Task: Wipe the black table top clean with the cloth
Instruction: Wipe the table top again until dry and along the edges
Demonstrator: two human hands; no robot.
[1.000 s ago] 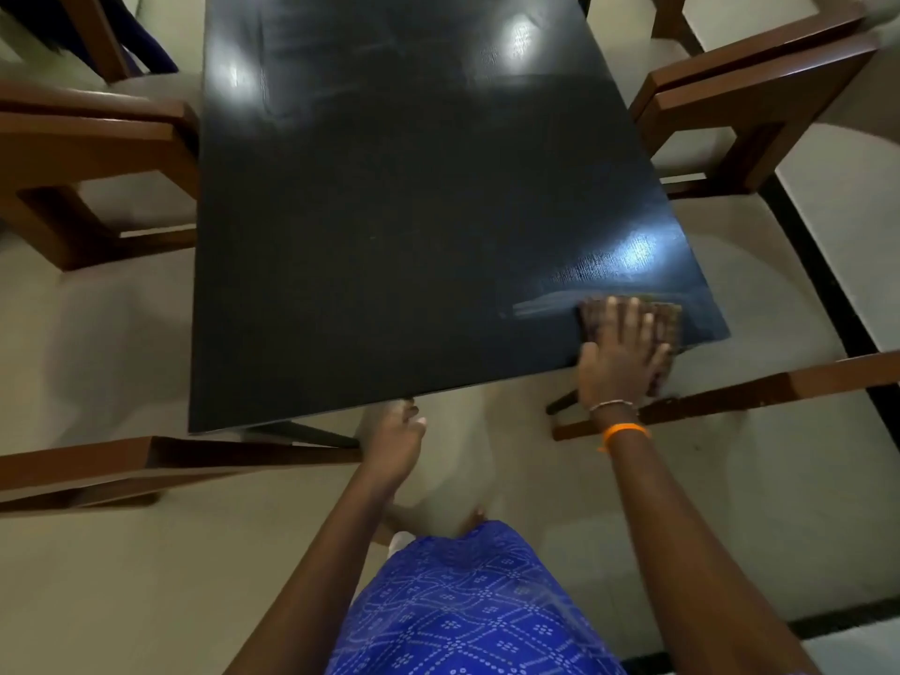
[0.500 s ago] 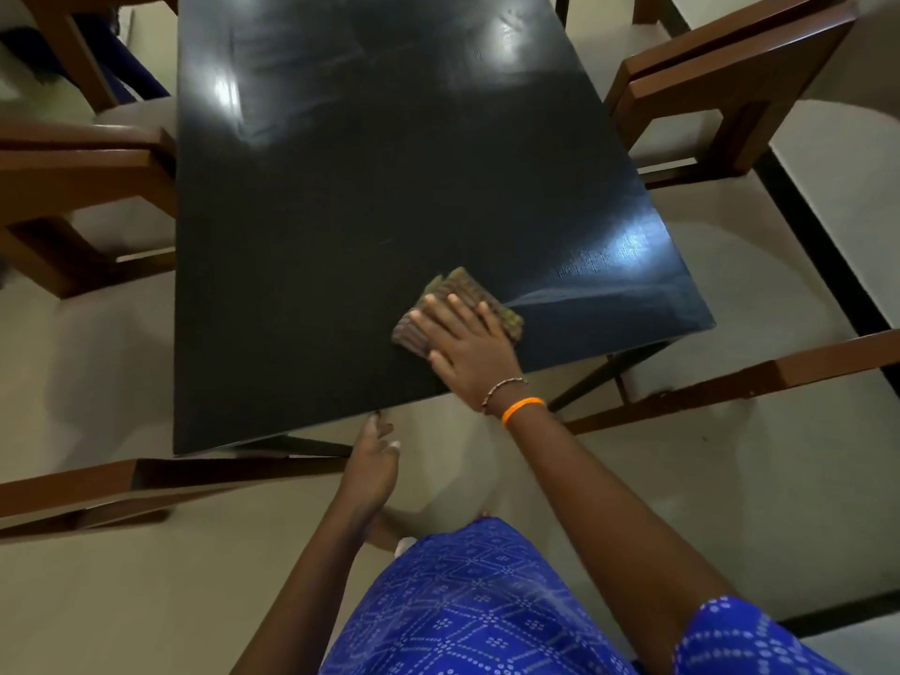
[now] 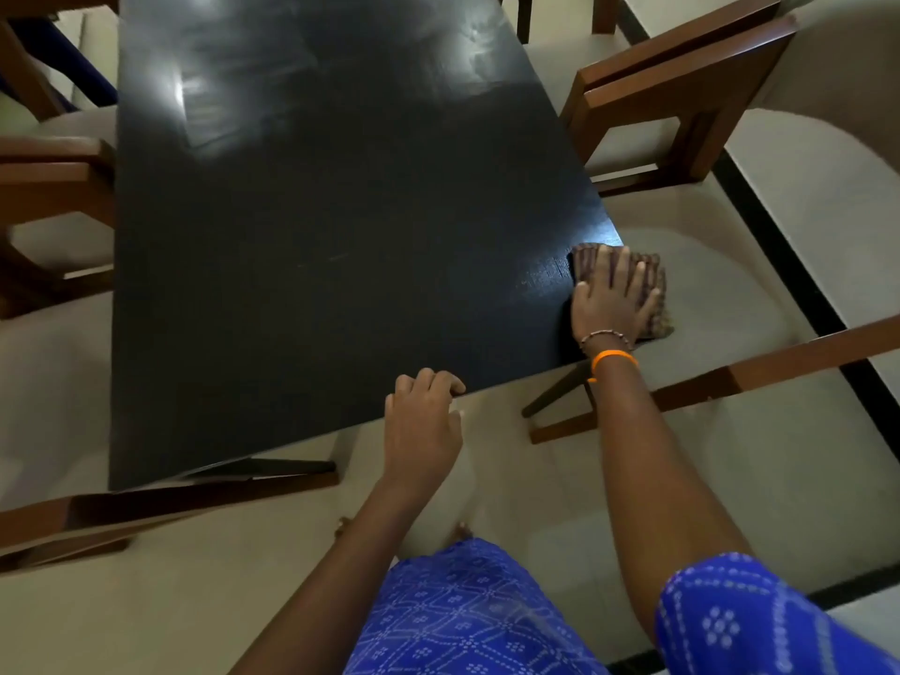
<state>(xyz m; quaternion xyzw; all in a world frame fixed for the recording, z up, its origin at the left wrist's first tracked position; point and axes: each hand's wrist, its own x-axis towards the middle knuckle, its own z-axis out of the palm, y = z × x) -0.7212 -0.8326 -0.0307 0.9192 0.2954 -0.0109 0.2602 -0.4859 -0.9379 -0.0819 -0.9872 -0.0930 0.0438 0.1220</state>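
The black table top [image 3: 311, 246] fills the upper middle of the view, glossy with smeared streaks at its far end. A brown striped cloth [image 3: 650, 272] lies at the table's near right corner, partly hanging past the edge. My right hand [image 3: 609, 297] presses flat on the cloth with straight, spread fingers. My left hand [image 3: 423, 421] is at the near edge of the table, its fingers curled over that edge.
Wooden chairs with beige seats surround the table: one at the far right [image 3: 682, 95], one at the near right [image 3: 730, 377], one at the left [image 3: 53, 187], one at the near left [image 3: 97, 518]. The floor is beige tile with a black strip [image 3: 798, 285].
My right hand slid the cloth from the near middle of the table back to the near right corner. My left hand rose from below the edge and now hooks onto the table's near edge.
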